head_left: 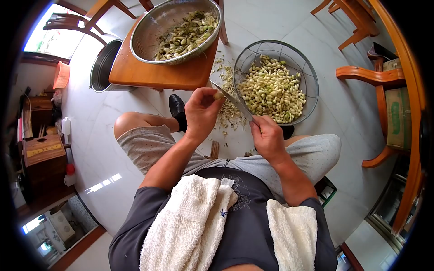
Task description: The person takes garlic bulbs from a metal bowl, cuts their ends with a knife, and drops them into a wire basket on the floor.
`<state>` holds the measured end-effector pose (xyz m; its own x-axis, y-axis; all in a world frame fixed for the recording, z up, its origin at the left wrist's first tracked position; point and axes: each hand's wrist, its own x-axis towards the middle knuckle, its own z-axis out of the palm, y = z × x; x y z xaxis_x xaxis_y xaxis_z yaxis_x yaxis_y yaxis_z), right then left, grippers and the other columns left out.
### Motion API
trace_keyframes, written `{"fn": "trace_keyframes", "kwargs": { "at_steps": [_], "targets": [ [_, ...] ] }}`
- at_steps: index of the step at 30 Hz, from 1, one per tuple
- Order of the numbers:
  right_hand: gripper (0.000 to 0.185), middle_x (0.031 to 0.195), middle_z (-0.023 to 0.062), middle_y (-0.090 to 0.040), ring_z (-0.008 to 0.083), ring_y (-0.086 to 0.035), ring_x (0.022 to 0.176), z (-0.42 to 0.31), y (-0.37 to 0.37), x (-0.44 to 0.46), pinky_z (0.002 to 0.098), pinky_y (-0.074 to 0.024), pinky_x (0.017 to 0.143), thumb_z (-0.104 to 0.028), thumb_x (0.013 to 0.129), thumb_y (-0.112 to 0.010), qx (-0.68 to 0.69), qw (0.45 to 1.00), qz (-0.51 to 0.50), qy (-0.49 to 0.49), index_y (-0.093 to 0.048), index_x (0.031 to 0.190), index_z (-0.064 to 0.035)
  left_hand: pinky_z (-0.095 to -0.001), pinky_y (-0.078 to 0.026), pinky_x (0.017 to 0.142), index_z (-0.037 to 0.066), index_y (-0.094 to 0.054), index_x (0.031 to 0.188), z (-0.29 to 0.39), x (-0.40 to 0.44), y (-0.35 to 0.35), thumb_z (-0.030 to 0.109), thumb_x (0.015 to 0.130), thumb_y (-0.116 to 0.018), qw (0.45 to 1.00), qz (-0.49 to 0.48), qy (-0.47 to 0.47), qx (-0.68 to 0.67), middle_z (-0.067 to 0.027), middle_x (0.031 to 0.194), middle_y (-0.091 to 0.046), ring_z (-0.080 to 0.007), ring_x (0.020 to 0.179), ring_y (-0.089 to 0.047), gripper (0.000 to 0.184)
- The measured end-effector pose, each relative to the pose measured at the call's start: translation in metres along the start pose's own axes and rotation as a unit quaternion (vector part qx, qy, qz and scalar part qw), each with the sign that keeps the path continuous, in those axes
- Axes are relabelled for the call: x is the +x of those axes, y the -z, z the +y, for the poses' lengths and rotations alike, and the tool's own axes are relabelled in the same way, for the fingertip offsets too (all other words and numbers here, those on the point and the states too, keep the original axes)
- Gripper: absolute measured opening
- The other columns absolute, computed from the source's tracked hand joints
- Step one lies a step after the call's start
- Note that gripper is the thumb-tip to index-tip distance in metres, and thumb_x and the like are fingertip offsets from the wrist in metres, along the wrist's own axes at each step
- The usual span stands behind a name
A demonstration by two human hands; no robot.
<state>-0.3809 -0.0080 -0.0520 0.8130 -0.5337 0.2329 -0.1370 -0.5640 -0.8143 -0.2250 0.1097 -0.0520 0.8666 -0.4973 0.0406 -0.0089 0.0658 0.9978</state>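
Note:
My left hand [202, 112] pinches a small pale onion-like bulb [218, 95] between thumb and fingertips, in front of the chair seat's edge. In my right hand [270, 139] is the handle of a knife [236, 101], its blade pointing up and left with the tip close to the bulb. Just beyond, on the floor, stands a wire-mesh basket [312, 90] heaped with trimmed whitish-green bulbs [273, 90]. A metal colander [143, 43] on the wooden chair [158, 72] holds untrimmed bulbs [190, 36] with stringy ends.
Peelings [231, 110] litter the tiled floor below my hands. A metal bucket [97, 67] stands left of the chair. At the far right are a wooden armchair [375, 77] and a cardboard box [398, 117]. A white towel [185, 221] hangs over my chest.

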Motion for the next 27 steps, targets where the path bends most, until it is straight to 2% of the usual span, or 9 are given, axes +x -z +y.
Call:
{"fn": "trace_keyframes", "kwargs": {
  "at_steps": [10,15,16,19,21,22,24,26,27],
  "targets": [
    [0.014,0.083,0.0143,-0.058,0.0345,-0.059,0.073,-0.005,-0.003,0.000,0.0410,-0.0478,0.064,-0.005,0.080,-0.059,-0.050,0.999,-0.001,0.014,-0.061,0.092,-0.0017,-0.0187,-0.048,0.062,-0.002,-0.056,0.094,0.003,0.001,-0.002,-0.001,0.080,-0.068,1.000,0.013,0.024,-0.011,-0.0018,0.080,-0.062,-0.0049,0.070,-0.057,0.018],
    [0.012,0.080,0.0204,-0.060,0.0402,-0.058,0.077,0.036,-0.011,-0.012,0.0469,-0.0469,0.069,-0.014,0.080,-0.058,-0.160,0.961,-0.185,-0.127,-0.060,0.080,-0.0014,-0.0184,-0.048,0.060,-0.003,-0.058,0.095,0.019,0.005,0.000,0.000,0.080,-0.068,1.000,0.025,-0.011,-0.001,-0.0025,0.080,-0.063,-0.0051,0.068,-0.057,0.018],
    [0.014,0.079,0.0216,-0.060,0.0410,-0.058,0.078,0.040,-0.010,-0.011,0.0479,-0.0467,0.069,-0.015,0.080,-0.058,-0.180,0.947,-0.221,-0.148,-0.060,0.077,-0.0014,-0.0190,-0.048,0.060,-0.003,-0.059,0.098,0.023,0.006,0.000,0.000,0.081,-0.067,0.999,0.016,-0.014,-0.032,-0.0024,0.081,-0.063,-0.0052,0.068,-0.057,0.019],
    [0.015,0.076,0.0230,-0.061,0.0413,-0.059,0.077,0.040,-0.009,-0.006,0.0486,-0.0464,0.070,-0.015,0.079,-0.059,-0.169,0.951,-0.201,-0.166,-0.061,0.076,-0.0005,-0.0211,-0.052,0.061,-0.004,-0.060,0.100,0.024,0.011,0.000,-0.004,0.080,-0.066,0.995,-0.019,0.013,-0.099,-0.0070,0.083,-0.064,-0.0104,0.071,-0.061,0.021],
    [0.015,0.077,0.0233,-0.061,0.0416,-0.059,0.077,0.045,-0.011,-0.007,0.0489,-0.0464,0.071,-0.015,0.078,-0.058,-0.167,0.950,-0.216,-0.150,-0.060,0.076,-0.0003,-0.0193,-0.050,0.059,-0.002,-0.061,0.100,0.017,0.015,-0.007,-0.002,0.079,-0.067,0.996,-0.028,0.025,-0.080,-0.0051,0.082,-0.064,-0.0085,0.068,-0.060,0.022],
    [0.015,0.077,0.0234,-0.061,0.0417,-0.059,0.076,0.049,-0.014,-0.008,0.0490,-0.0465,0.071,-0.014,0.078,-0.058,-0.167,0.951,-0.223,-0.138,-0.060,0.076,-0.0001,-0.0177,-0.048,0.060,0.000,-0.063,0.099,0.018,0.019,-0.013,0.001,0.080,-0.070,0.998,-0.045,0.018,-0.036,-0.0018,0.080,-0.063,-0.0044,0.069,-0.057,0.021],
    [0.014,0.077,0.0236,-0.061,0.0417,-0.059,0.077,0.060,-0.022,-0.014,0.0490,-0.0466,0.072,-0.014,0.076,-0.057,-0.179,0.944,-0.258,-0.099,-0.060,0.075,-0.0003,-0.0193,-0.046,0.061,-0.001,-0.063,0.098,0.018,0.032,-0.037,0.003,0.079,-0.070,0.997,-0.070,0.024,0.011,-0.0008,0.078,-0.062,-0.0051,0.068,-0.055,0.020],
    [0.014,0.077,0.0235,-0.061,0.0416,-0.059,0.077,0.067,-0.030,-0.021,0.0490,-0.0467,0.072,-0.014,0.075,-0.056,-0.184,0.936,-0.287,-0.083,-0.060,0.075,-0.0006,-0.0219,-0.047,0.064,-0.005,-0.061,0.107,0.028,0.049,-0.067,0.008,0.079,-0.069,0.990,-0.111,0.043,0.070,-0.0029,0.078,-0.063,-0.0070,0.071,-0.056,0.032],
    [0.014,0.077,0.0234,-0.061,0.0414,-0.059,0.077,0.070,-0.032,-0.023,0.0490,-0.0467,0.072,-0.014,0.074,-0.056,-0.182,0.933,-0.298,-0.087,-0.060,0.075,-0.0009,-0.0230,-0.047,0.065,-0.006,-0.060,0.109,0.010,0.063,-0.079,0.013,0.078,-0.071,0.985,-0.152,0.058,0.057,-0.0069,0.082,-0.065,-0.0093,0.073,-0.059,0.038]
  ]
}}
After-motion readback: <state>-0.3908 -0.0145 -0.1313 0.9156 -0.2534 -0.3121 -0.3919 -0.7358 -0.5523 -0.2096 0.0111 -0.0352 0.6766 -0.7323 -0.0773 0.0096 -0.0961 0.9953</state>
